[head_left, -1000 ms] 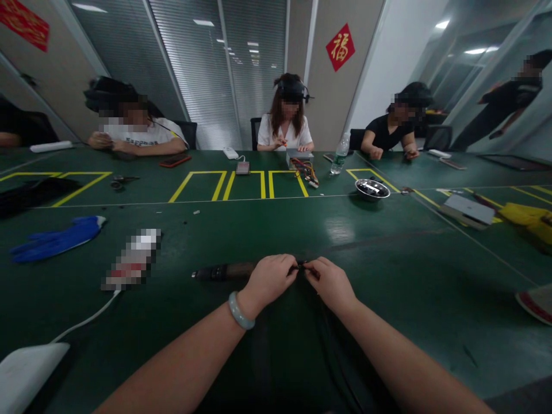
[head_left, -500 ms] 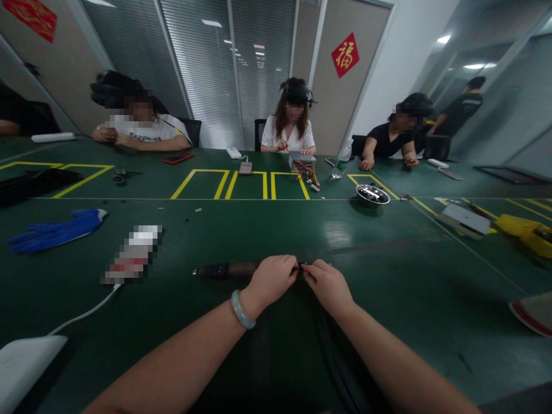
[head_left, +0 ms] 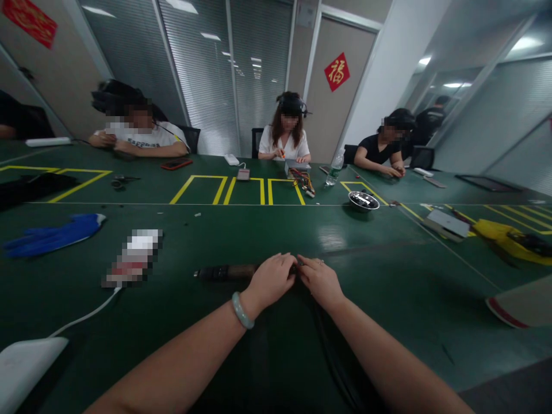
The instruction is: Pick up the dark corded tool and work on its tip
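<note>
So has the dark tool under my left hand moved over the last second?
No, not visibly: the dark tool lies at the same place and angle against the blue glove to its left.

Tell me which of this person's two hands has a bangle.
The left hand, on the dark tool: a pale green bangle circles its wrist. The right hand has a bare wrist.

Moved right grip (head_left: 319, 282) in closer beside left grip (head_left: 272, 277), narrowing the gap between them. Turned view slightly rightward, bringing more of a red-rimmed pale object (head_left: 526, 302) into sight. Across the bench (head_left: 241, 233), now see co-worker's hands (head_left: 397, 172) together, standing person (head_left: 430, 122) farther back.
</note>
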Demonstrator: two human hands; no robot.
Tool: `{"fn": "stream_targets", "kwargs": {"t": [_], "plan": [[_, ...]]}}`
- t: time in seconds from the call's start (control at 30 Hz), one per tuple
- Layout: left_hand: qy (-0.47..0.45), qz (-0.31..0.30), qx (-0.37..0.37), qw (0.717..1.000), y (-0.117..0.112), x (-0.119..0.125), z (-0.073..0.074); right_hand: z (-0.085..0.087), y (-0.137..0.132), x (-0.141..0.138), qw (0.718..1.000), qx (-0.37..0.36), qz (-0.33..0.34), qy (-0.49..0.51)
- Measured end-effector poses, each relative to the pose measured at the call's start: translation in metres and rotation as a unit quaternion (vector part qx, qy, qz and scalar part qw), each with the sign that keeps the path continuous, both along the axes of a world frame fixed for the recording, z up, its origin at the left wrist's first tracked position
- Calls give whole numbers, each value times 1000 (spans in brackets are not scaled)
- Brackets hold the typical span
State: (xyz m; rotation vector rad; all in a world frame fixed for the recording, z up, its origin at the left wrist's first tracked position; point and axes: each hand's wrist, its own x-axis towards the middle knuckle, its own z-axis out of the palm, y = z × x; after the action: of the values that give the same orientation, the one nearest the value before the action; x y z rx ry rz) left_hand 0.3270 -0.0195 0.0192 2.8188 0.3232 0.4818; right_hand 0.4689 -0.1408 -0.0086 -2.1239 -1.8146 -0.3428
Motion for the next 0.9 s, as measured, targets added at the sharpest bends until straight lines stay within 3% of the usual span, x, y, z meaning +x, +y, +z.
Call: {"fn": "stream_targets", "kwargs": {"t": [0.13,0.23,0.37,0.5,0.6,0.9], "plan": [[-19,-60,-9,998,-16,-15,17,-2,-2,0,1000,-23,9,12],[7,-68,-45,997,-26,-31,21,-4,-1,2,1000,-22,11,14],[56,-38,-116,991,-30,-52,13,-8,5,9,999,2,40,-3],[90,-65,-150,982,-27,-62,3,-10,13,21,996,28,85,-4],[85,-96,-151,980,-23,-60,0,-8,17,26,994,5,105,16],[79,-137,-193,968,-8,-61,-7,8,13,34,998,-27,42,-25]]}}
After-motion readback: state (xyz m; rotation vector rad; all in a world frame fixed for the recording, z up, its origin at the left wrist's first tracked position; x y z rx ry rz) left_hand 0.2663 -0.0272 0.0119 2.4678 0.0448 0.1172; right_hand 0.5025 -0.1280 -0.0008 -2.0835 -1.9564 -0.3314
